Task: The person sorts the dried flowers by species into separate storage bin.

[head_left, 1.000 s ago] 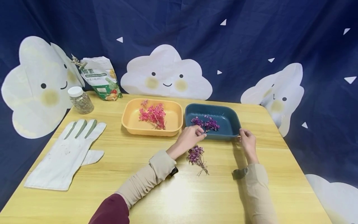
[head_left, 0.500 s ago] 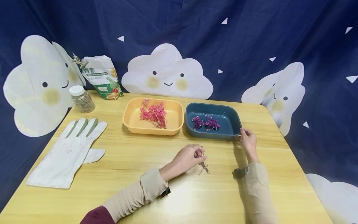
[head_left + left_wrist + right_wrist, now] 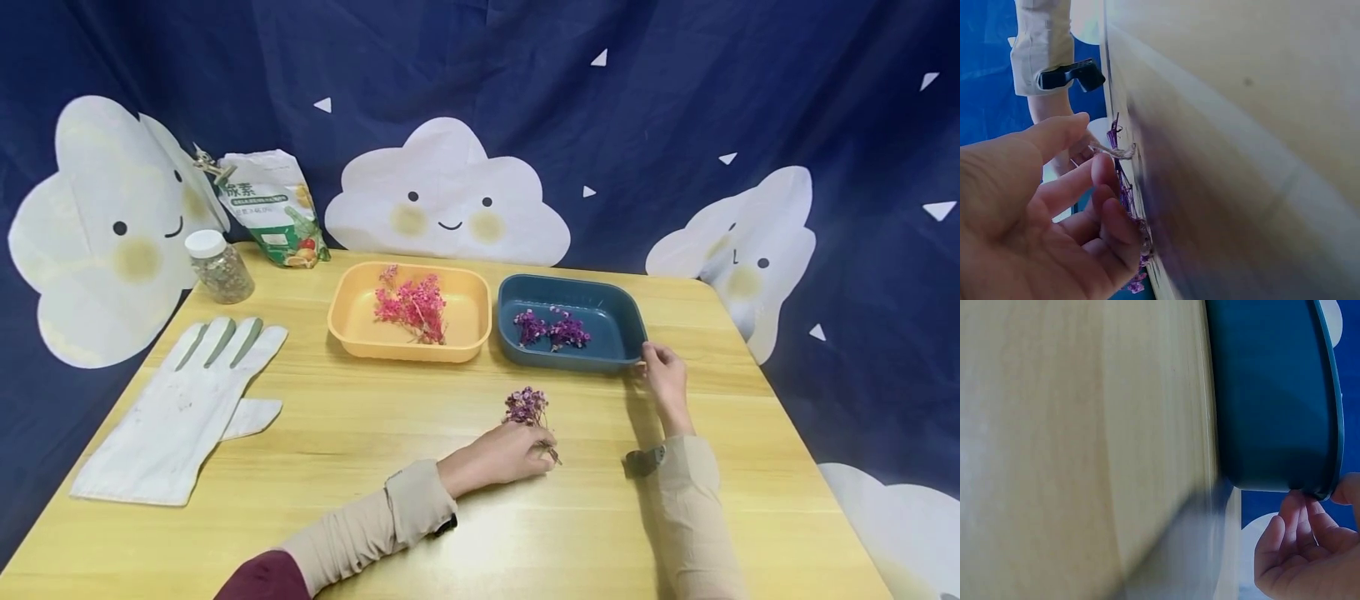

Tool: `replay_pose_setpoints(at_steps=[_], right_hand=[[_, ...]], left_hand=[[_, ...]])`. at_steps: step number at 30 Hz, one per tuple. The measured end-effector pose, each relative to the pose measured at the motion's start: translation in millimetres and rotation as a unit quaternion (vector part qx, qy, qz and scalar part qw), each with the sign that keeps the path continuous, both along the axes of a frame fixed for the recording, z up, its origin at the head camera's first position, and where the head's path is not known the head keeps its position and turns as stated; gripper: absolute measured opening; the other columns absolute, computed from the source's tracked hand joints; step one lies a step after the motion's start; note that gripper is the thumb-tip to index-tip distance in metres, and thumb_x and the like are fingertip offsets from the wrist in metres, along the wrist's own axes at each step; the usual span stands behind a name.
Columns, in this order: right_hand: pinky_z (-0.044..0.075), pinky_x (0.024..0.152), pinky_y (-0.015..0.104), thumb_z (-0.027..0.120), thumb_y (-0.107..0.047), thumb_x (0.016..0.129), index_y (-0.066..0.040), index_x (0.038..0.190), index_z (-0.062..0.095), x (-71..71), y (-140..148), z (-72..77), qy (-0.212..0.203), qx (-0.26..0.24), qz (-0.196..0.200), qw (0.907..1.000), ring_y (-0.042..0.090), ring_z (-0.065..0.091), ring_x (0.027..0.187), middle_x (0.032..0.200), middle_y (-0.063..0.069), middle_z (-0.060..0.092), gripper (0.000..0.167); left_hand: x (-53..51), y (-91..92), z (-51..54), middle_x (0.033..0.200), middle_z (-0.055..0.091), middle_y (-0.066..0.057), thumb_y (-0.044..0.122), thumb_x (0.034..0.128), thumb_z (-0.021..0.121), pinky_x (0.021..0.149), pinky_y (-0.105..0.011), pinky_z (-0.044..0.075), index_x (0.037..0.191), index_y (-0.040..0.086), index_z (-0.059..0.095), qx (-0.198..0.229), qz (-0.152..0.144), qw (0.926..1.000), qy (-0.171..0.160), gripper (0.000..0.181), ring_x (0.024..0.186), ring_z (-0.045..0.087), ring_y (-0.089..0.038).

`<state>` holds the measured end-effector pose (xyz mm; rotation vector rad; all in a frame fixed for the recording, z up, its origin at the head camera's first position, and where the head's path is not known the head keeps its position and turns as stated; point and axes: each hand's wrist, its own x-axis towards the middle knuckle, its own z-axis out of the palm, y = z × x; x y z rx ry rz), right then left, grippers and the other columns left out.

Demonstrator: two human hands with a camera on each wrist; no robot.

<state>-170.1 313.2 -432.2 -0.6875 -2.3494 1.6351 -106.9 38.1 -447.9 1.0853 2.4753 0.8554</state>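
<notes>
A bunch of dried purple flowers [image 3: 527,406] lies on the table, blossoms pointing away. Around its thin stems [image 3: 1114,133] runs a piece of pale twine [image 3: 1116,150]. My left hand [image 3: 501,454] is at the stem end; in the left wrist view a gap separates thumb and index finger, with the stems just beyond them. At the near right corner of the dark blue basin [image 3: 1272,400], my right hand [image 3: 1310,540] pinches the rim between thumb and fingers. Two small purple flower clusters [image 3: 568,331] lie inside that basin.
Left of the blue basin stands a yellow basin [image 3: 468,346] with pink dried flowers [image 3: 412,307]. White gloves [image 3: 161,425] lie at the table's left, below a lidded jar [image 3: 222,271] and a clipped bag [image 3: 273,212]. A curtain [image 3: 630,133] hangs behind.
My left hand has left the blue basin's near edge, come back over the purple bunch and slid down toward its stems, uncovering the blossoms. The right hand stays on the rim.
</notes>
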Motion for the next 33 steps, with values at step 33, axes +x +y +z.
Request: replay_pose_setpoints(at_steps=[33], right_hand=[[0.049,0.061,0.014,0.045,-0.025,0.1,0.007,0.127,0.052,0.1,0,1.0,-0.008,-0.003,0.004,1.0,0.0,0.057,0.066,0.078,-0.012,0.054,0.042]], left_hand=[[-12.6,-7.0,-0.8,0.081,0.054,-0.002,0.032,0.0781,0.076,0.056,-0.029,0.044,0.069,0.011,0.058,-0.077,0.137,0.9876,-0.001,0.029,0.075,0.049,-0.019]])
